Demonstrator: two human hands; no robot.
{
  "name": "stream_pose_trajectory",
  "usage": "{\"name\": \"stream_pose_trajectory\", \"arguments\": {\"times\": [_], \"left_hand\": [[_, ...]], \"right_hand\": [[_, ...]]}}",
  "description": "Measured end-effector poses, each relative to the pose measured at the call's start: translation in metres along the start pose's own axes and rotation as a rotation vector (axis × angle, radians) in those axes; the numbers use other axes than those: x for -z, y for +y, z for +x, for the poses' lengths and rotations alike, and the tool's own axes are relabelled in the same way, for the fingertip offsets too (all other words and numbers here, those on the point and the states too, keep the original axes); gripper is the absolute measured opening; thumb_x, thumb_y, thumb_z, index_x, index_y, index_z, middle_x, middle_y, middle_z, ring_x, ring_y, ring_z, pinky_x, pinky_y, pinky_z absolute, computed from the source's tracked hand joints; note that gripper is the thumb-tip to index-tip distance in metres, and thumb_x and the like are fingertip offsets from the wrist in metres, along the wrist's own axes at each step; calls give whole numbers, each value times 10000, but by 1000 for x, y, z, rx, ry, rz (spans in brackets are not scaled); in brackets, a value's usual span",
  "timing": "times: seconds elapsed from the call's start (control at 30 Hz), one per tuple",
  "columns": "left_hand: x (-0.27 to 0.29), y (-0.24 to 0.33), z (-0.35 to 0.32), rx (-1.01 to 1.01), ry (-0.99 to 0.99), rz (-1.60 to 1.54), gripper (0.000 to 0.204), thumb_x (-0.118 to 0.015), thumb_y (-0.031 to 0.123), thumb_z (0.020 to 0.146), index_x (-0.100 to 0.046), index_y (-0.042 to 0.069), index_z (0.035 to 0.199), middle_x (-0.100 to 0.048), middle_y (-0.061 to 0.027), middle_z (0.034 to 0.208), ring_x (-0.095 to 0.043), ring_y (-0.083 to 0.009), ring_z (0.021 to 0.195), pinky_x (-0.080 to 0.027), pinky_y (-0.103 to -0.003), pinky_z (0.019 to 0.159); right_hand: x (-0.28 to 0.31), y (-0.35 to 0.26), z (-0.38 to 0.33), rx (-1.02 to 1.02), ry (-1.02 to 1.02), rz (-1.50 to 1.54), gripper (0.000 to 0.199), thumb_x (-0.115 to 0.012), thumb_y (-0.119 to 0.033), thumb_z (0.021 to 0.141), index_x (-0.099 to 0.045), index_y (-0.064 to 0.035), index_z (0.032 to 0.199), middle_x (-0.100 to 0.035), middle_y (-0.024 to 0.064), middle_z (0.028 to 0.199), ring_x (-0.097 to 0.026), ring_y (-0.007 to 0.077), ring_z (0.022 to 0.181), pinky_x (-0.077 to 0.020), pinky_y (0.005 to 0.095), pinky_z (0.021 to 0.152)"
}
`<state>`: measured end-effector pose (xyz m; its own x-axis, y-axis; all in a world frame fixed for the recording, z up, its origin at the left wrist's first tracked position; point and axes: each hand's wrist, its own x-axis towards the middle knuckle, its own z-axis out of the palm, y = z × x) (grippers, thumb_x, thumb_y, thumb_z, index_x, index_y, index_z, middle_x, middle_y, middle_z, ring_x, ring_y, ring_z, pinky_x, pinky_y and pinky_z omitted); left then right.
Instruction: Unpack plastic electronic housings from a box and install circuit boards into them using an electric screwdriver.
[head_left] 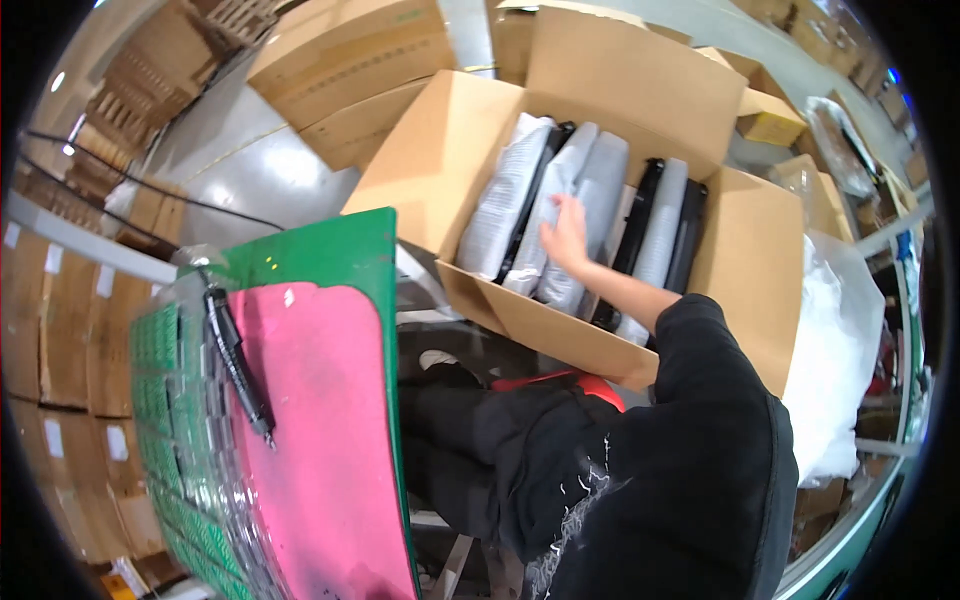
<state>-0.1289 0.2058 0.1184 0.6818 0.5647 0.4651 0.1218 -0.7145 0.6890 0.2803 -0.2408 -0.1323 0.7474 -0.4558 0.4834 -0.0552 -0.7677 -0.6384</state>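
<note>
My right hand (566,236) reaches into an open cardboard box (545,325) from the right, with the arm bent across its near edge. Its fingers look slightly apart against a long part in grey-white wrapping (553,190), one of several that stand on edge in a row. Bare black parts (637,230) stand between the wrapped ones. Another wrapped part (505,200) leans at the left end of the row. What lies deeper in the box is hidden. My left hand is out of view.
At left is a green-topped bench (350,245) with a pink mat (320,400). A black pen-shaped electric screwdriver (237,365) hangs over clear-and-green trays (170,440). White foam wrapping (835,370) bulges at right. Behind the box stand larger cartons (350,65). A red seat (600,390) shows below.
</note>
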Motion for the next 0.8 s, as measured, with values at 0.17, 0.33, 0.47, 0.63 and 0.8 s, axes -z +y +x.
{"name": "stream_pose_trajectory", "arguments": {"times": [0.17,0.33,0.47,0.63,0.8], "left_hand": [[2,-35,-5,-70,-115,-144,182,-590,-6,869,-669,-7,1033,-678,-165,972,-642,-242,868,-534,-361,786],[-1,-21,-9,242,-89,-184,148,-545,55,929,-644,19,1033,-650,-131,982,-624,-228,882,-539,-338,806],[-4,-14,-7,486,-80,-247,143,-509,103,976,-624,40,1032,-628,-104,991,-610,-216,893,-542,-321,822],[4,-39,-16,249,-198,-165,170,-464,71,990,-614,64,1069,-625,-103,1038,-608,-210,953,-548,-296,809],[3,-24,-8,185,-271,-80,158,-474,68,987,-620,24,1027,-630,-106,1015,-608,-189,914,-543,-287,783]], "right_hand": [[85,128,26,-765,-410,-657,714,-732,-274,733,-404,-39,1323,-406,148,1373,-419,348,1261,-388,442,1041],[98,143,-12,-282,-738,-891,817,-653,-410,846,-242,-190,1517,-184,159,1575,-173,364,1452,-202,517,1148],[94,159,-16,25,-1392,-1104,521,-448,-498,932,-587,-206,1340,-453,74,1468,-293,273,1415,-195,476,1139],[104,109,28,215,-1484,-1062,566,-421,-557,944,-704,-103,1127,-633,130,1231,-531,321,1217,-426,438,992],[168,36,112,295,-962,-731,716,-316,-563,983,-710,-7,762,-689,245,846,-672,424,863,-536,493,812]]}}
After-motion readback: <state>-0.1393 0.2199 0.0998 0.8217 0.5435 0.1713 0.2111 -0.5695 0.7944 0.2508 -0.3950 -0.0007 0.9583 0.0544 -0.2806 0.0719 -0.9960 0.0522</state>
